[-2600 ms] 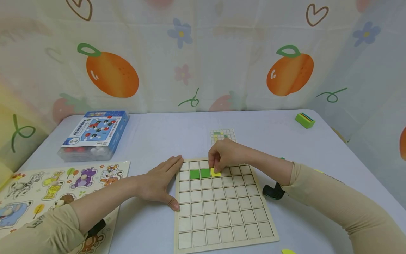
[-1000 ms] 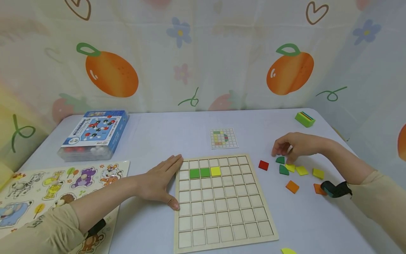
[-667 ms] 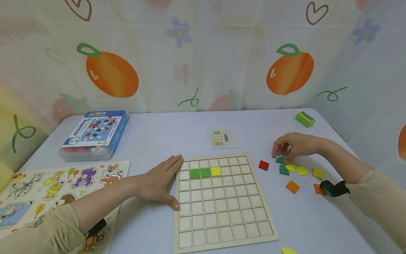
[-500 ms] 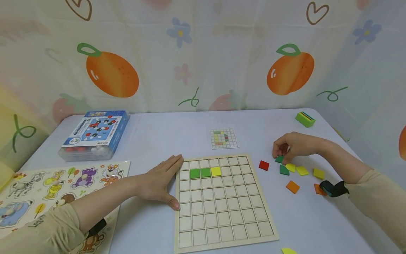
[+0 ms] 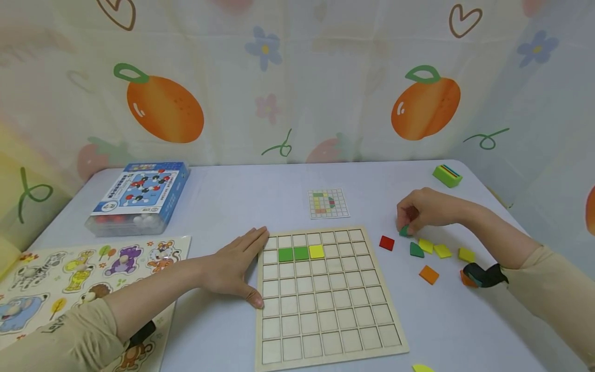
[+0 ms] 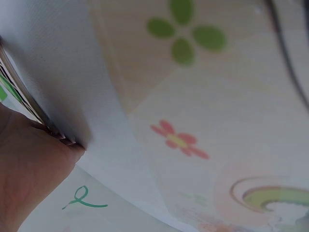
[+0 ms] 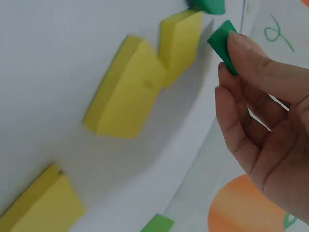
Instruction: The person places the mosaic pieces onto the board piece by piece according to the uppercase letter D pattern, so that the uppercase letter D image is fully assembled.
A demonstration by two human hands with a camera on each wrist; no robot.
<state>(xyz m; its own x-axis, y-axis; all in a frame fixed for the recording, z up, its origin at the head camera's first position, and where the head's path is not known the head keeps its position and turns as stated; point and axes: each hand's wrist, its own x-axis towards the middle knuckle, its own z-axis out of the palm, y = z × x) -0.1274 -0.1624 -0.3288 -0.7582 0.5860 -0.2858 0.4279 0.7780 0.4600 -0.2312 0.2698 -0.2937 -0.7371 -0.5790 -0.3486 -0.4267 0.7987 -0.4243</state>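
Note:
My right hand (image 5: 420,211) pinches a green quarter-round tile (image 7: 223,43) between thumb and fingers, above the loose tiles at the right. Near it lie a second green tile (image 5: 416,249), several yellow tiles (image 5: 442,250), an orange tile (image 5: 428,274) and a red tile (image 5: 386,242). My left hand (image 5: 234,266) lies with fingers spread along the left edge of a wooden grid board (image 5: 332,356). Two green squares (image 5: 293,254) and one yellow square (image 5: 316,251) sit side by side in the board's second row.
Behind the board lies a small printed pattern card (image 5: 328,203). A boxed molecule kit (image 5: 139,196) stands at the back left, with an animal puzzle board (image 5: 93,274) in front of it. A green block (image 5: 447,176) is at the far right corner, and a yellow piece (image 5: 422,368) at the front edge.
My right hand set down the yellow square on the board and went right to the loose tiles. It has now picked up a green tile. The left hand stays put.

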